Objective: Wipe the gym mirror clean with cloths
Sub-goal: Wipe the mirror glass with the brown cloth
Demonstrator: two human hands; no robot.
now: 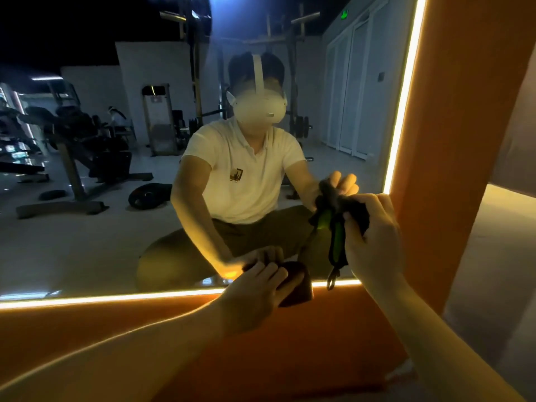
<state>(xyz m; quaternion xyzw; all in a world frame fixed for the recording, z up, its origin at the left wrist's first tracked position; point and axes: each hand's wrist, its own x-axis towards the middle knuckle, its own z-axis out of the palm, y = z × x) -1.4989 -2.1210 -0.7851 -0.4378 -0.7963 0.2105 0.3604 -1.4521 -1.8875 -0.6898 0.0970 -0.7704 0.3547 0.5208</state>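
Wiping seems underway at the lower right corner of the mirror: the left hand presses a dark cloth flat-fingered on its bottom edge, the right hand grips a bunched cloth nearby.

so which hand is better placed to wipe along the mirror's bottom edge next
Left. The left hand lies flat on the reddish cloth at the mirror's bottom edge, while the right hand grips a dark cloth with a green strap higher up.

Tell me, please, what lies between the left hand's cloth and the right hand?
In the head view, a green-and-black strap hangs there from the dark bundle the right hand grips, its clip dangling beside the cloth under the left hand.
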